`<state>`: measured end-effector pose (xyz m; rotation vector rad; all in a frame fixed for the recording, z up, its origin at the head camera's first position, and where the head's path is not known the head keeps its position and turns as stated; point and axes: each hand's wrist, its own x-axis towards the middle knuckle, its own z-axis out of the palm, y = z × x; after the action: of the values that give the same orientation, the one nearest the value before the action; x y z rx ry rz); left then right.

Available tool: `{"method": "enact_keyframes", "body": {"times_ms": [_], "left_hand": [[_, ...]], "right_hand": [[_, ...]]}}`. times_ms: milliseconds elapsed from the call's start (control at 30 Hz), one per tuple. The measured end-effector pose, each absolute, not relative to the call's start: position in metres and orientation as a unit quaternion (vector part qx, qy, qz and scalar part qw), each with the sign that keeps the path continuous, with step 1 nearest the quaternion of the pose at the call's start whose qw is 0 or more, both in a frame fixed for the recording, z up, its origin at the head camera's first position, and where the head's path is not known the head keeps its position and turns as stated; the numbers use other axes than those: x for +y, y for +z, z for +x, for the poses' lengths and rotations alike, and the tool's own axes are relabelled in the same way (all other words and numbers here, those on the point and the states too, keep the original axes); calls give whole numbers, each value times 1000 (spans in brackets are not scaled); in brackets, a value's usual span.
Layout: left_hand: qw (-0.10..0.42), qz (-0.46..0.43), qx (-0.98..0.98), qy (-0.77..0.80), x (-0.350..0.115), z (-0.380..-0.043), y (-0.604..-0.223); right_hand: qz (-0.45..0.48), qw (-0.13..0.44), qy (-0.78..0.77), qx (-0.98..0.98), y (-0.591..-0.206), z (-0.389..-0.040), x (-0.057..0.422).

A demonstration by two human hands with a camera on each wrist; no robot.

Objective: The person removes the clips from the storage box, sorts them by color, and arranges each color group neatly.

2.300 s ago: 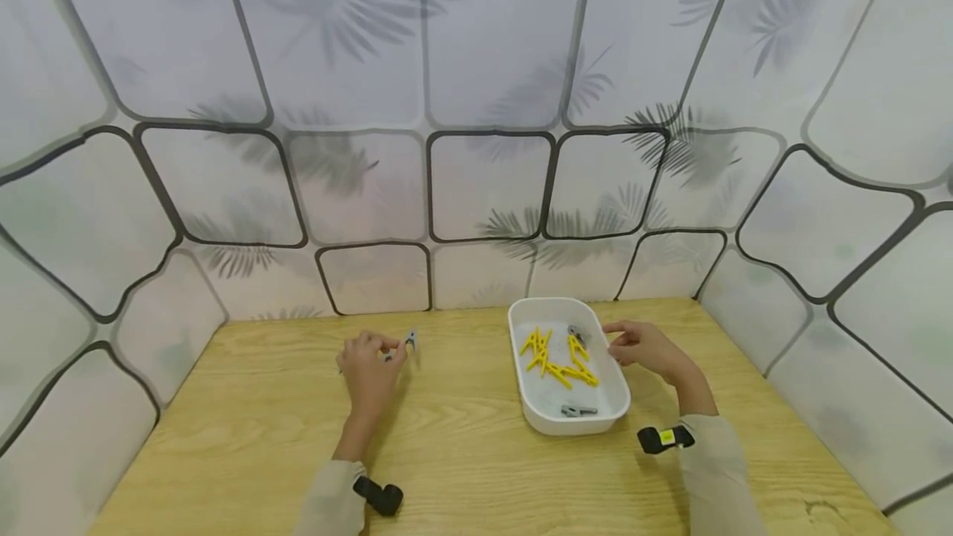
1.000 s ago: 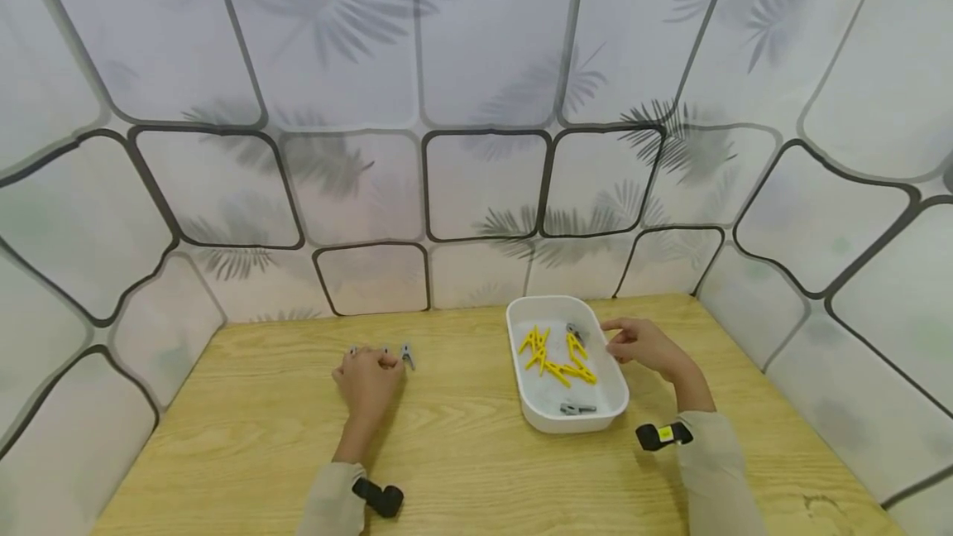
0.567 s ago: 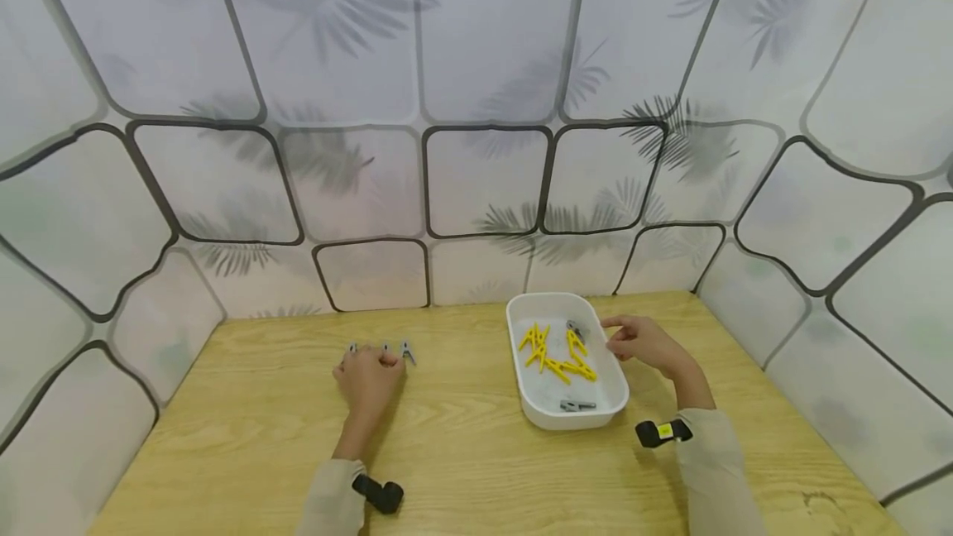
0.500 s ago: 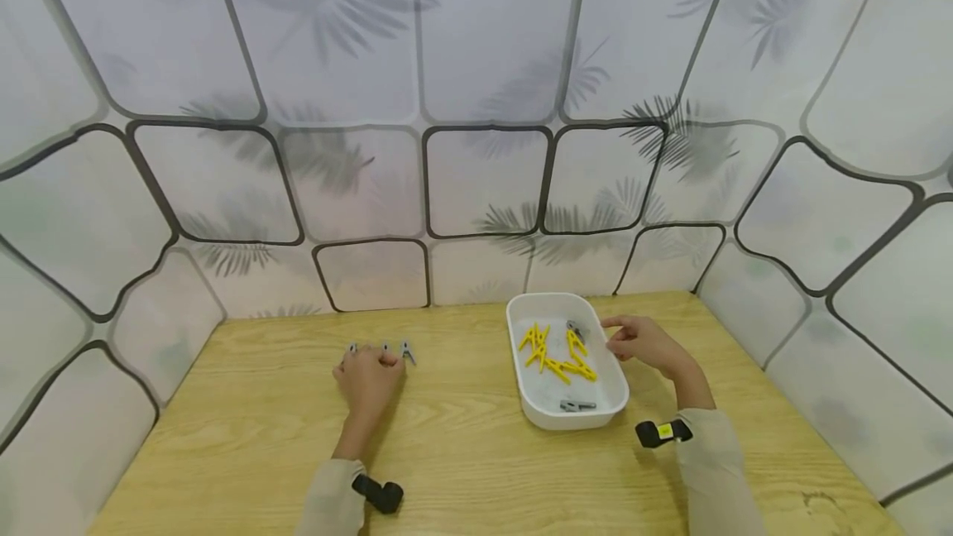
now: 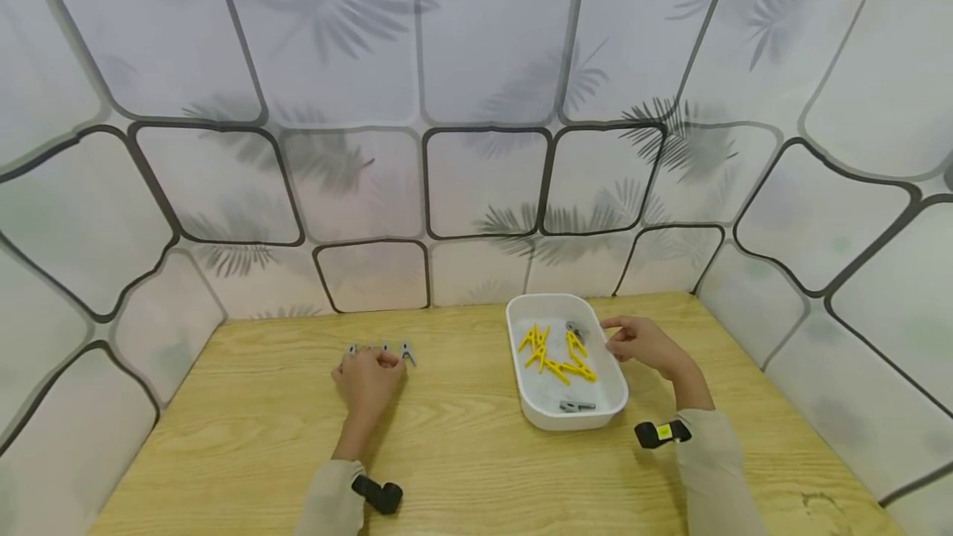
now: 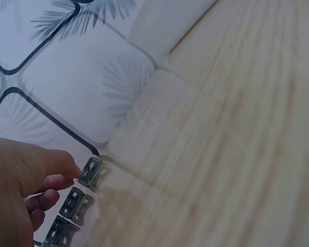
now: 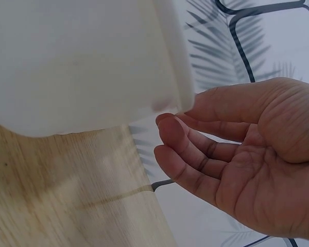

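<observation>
Grey clothespins lie in a row on the table at the left; three show in the left wrist view, the endmost grey clothespin [image 6: 90,171] at my thumb tip. My left hand [image 5: 367,383] rests over the row with loosely bent fingers and covers part of it. In the head view the rightmost clothespin [image 5: 406,353] shows just beyond the thumb. A white plastic tub [image 5: 547,418] stands to the right, holding several yellow clothespins [image 5: 538,354] and a few grey ones, including a grey clothespin [image 5: 577,407] near its front. My right hand [image 7: 247,159] touches the tub's right side with relaxed fingers.
The wooden table [image 5: 462,470] is bounded by patterned panels [image 5: 476,180] at the back and both sides. A black wrist camera [image 5: 377,495] sits on the left sleeve, another wrist camera [image 5: 663,434] on the right.
The left hand held up a grey clothespin 2.3 seconds ago; that pin now lies at the row's right end and the hand rests lower. The right hand stays at the tub.
</observation>
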<state>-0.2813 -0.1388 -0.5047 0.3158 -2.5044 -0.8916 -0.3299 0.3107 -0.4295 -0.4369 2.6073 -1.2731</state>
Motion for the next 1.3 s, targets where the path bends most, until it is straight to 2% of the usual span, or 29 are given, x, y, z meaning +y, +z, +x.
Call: {"method": "enact_keyframes", "body": {"times_ms": [433, 867, 1300], "left_hand": [[221, 112, -905, -346, -137, -279, -499], [253, 21, -896, -363, -115, -283, -486], [268, -117, -896, -335, -34, -320, -419]], "right_hand": [[-138, 103, -435, 884, -431, -328, 313], [-142, 104, -436, 883, -429, -328, 312], [-136, 102, -429, 887, -430, -331, 312]]}}
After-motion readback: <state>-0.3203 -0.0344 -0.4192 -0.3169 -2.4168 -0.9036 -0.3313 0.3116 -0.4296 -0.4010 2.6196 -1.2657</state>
